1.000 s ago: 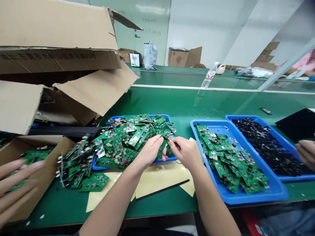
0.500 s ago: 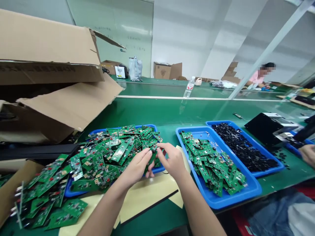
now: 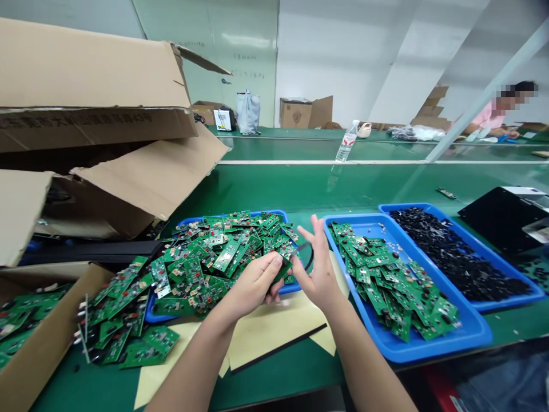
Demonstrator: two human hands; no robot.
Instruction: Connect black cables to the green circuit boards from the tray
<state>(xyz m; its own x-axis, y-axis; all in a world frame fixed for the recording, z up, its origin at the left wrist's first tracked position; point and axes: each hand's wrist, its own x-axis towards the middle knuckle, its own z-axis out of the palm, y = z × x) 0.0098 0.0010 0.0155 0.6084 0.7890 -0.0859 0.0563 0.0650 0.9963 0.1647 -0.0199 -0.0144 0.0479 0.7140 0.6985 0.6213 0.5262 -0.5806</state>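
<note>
A green circuit board (image 3: 283, 267) is grasped in the grip of the left hand (image 3: 256, 281), near the heaped blue tray (image 3: 155, 316) on the desk (image 3: 306, 366). The grip of the right hand (image 3: 319, 274) is released, its fingers spread beside the board; whether contact is made by the thumb cannot be told.

We face a white wall (image 3: 334, 57) and, left of it, a pale green door (image 3: 206, 28) with a dark handle (image 3: 226, 81) — soft glare across it. A glossy green surface (image 3: 274, 186) stretches before us — a pale post (image 3: 489, 91) slants at right.
</note>
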